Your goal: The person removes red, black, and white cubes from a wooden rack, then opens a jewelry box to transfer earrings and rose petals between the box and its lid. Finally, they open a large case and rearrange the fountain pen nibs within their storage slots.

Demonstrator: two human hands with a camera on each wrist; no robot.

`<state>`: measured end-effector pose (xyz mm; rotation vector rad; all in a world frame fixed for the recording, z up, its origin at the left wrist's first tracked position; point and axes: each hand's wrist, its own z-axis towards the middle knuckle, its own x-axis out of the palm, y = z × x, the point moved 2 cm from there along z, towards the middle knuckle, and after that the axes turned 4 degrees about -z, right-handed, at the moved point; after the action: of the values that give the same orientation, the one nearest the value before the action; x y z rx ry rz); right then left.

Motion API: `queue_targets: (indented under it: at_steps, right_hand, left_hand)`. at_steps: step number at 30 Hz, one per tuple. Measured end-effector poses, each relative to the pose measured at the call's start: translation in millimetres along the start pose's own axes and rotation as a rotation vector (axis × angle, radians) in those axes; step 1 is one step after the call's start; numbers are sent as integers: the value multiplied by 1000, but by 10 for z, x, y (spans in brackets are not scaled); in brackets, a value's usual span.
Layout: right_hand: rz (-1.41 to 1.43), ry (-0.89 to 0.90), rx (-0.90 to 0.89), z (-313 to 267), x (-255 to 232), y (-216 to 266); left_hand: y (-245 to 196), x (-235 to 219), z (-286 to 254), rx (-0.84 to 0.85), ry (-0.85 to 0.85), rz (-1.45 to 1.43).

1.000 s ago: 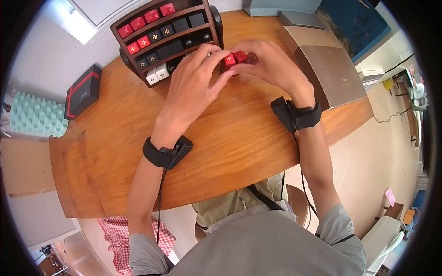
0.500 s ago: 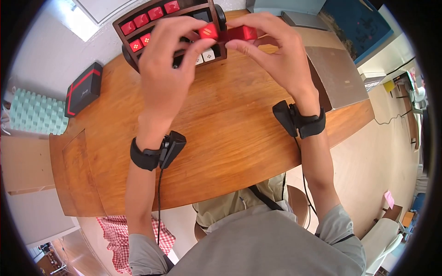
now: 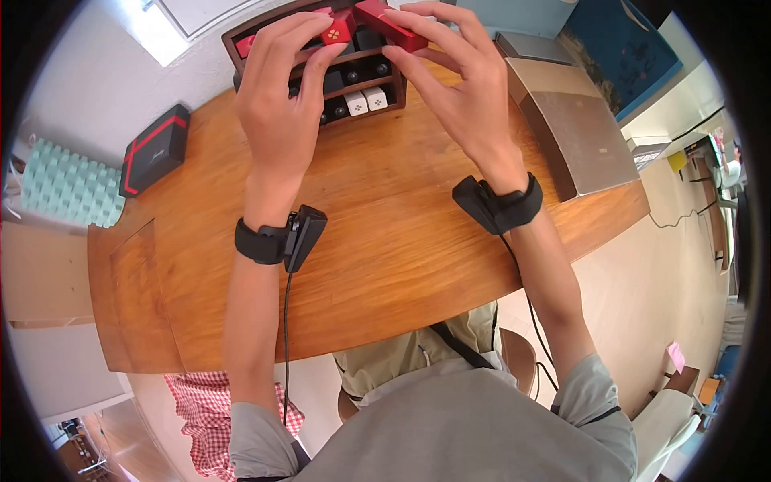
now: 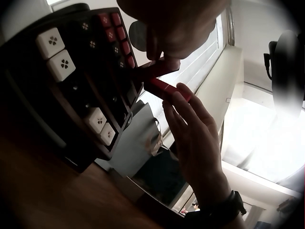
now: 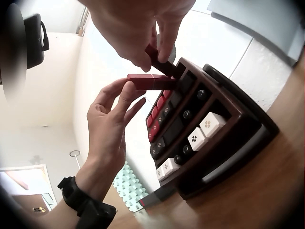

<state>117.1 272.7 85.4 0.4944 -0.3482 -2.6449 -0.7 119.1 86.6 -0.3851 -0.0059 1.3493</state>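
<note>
My left hand [image 3: 281,80] pinches a red lipstick tube [image 3: 338,30] with a gold clover on its end, at the upper shelves of the dark wooden rack [image 3: 399,90]. In my right hand [image 3: 466,84], another red lipstick tube [image 3: 395,29] is pinched between thumb and fingers and points toward the rack's top. From the right wrist, the left hand's tube [image 5: 147,82] has its far end at an upper shelf, close beside the right hand's tube [image 5: 159,61]. Red and black tubes fill other slots, and white tubes [image 3: 356,102] stand low down.
A brown cardboard box [image 3: 562,120] lies right of the rack, with a blue box [image 3: 626,56] behind it. At left are a black box with a red ribbon [image 3: 157,150] and pale green bumpy foam [image 3: 71,185]. Wrist cameras trail cables over the wooden table [image 3: 385,217].
The two red tubes were side by side between both hands in front of the rack. The hands have separated, one tube in each, and moved up to the upper shelves.
</note>
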Motion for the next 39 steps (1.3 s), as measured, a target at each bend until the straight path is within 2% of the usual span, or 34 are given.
queue_targets:
  at_steps: [3,6,8,10,12,14,17,22,26,30,32,34,36,37,38,39]
  right_hand:
    - [10,34,-15,40,84,-28]
    - [126,39,76,79,154,-17]
    - [233,30,220,154,135,48]
    - [173,-11,169,157,249,-66]
    - [114,-54,117,147,295,-165]
    - [-13,49,109,187,321,-168]
    - [-89,32,33,206,378,-223]
    - [-186,42,57,206,348,-217]
    - [-156,100,95,230,333,-219]
    - [-95,91,131,296,290,-360]
    - [-58,79,206,348,185,-438]
    - [-93,55,173,365,71,-545]
    - [-32,429,454,401,-47,-603]
    - [-27,418,454,385,-102,-616]
    - [-27,561,481,354,-125,-624]
    - [-27,705,508,322,-139,-634]
  left_hand:
    - [8,12,43,43,-16,24]
    - [84,35,48,15,12,40]
    - [165,68,47,13,2,45]
    - [204,64,65,13,-7,52]
    - [172,53,85,85,92,371]
    - [192,63,76,51,113,392]
    - [223,56,42,8,162,457]
    - [181,64,25,-24,246,501]
    - [180,22,56,-74,166,453]
    - [162,-178,97,-145,23,445]
    - [160,-277,62,-147,24,489]
    - [153,-381,6,-188,-28,480]
    - [149,-509,-108,-167,13,539]
    - [189,-573,-250,-275,40,466]
    - [243,-621,-378,-381,66,392]
    - [284,-659,-486,-372,71,395]
